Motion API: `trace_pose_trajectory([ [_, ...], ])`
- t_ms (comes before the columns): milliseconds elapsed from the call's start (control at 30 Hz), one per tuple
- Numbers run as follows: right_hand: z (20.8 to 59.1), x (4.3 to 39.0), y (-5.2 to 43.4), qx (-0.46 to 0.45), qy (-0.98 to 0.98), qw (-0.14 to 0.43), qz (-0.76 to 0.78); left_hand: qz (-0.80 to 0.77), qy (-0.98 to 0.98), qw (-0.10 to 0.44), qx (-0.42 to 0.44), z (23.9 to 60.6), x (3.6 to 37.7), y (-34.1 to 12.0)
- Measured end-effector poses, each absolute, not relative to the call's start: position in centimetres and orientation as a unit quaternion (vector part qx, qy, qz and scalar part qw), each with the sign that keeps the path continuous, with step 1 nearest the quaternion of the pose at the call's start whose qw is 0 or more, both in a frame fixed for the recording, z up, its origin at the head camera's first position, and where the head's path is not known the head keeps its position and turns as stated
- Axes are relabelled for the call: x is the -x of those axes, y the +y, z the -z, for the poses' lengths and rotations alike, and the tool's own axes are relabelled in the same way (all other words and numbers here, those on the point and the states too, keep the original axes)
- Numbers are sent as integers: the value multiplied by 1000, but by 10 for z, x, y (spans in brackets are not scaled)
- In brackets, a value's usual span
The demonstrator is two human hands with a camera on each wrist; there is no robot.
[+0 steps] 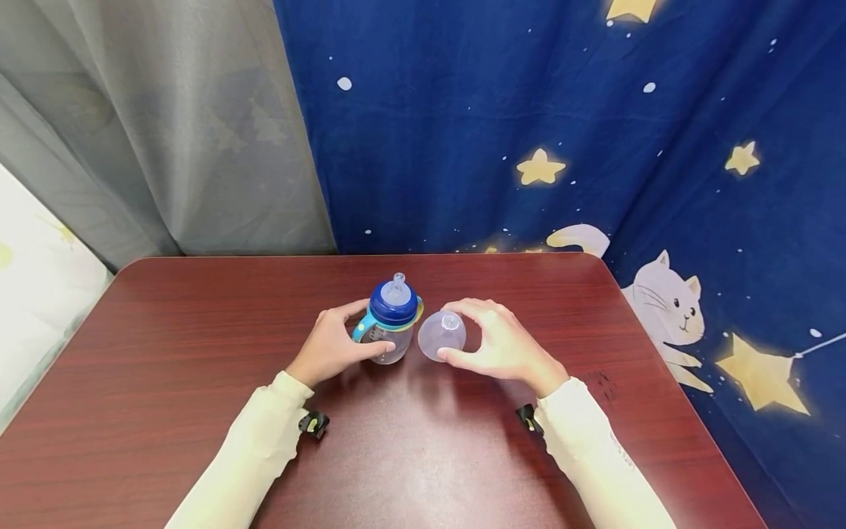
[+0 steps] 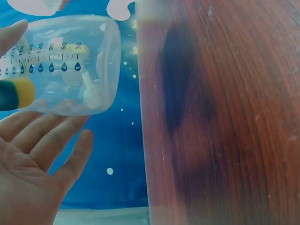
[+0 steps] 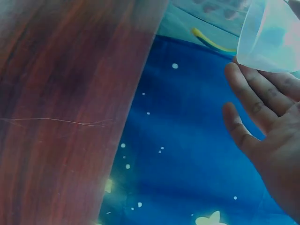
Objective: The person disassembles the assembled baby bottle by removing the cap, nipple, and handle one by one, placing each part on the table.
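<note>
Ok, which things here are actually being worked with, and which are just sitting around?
In use:
baby bottle, gripped by the left hand
clear cap, held by the right hand beside the bottle

Just there:
table
blue star-and-cat curtain
grey curtain

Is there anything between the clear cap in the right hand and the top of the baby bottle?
Nothing visible. The clear cap, held by the right hand, sits just right of the baby bottle, which the left hand grips. Only a narrow strip of bare table lies between them, and the bottle's nipple is uncovered.
</note>
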State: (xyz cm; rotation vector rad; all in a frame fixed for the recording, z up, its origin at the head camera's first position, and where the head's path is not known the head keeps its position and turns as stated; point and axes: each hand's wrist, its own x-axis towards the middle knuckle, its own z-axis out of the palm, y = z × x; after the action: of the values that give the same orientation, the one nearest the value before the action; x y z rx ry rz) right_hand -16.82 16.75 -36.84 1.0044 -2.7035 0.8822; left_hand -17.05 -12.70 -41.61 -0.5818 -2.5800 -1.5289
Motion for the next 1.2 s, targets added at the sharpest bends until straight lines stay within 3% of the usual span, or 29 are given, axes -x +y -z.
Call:
trace_pose_trajectory([
  [267, 386, 172, 161, -317, -912, 20, -259, 523, -830, 68, 182, 417, 174, -128],
  [767, 410, 179, 149, -351, -913, 16, -209, 528, -829, 65, 171, 384, 157, -119],
  [1200, 420, 180, 145, -365, -913, 12, -182, 528, -828, 68, 178, 382, 156, -117],
])
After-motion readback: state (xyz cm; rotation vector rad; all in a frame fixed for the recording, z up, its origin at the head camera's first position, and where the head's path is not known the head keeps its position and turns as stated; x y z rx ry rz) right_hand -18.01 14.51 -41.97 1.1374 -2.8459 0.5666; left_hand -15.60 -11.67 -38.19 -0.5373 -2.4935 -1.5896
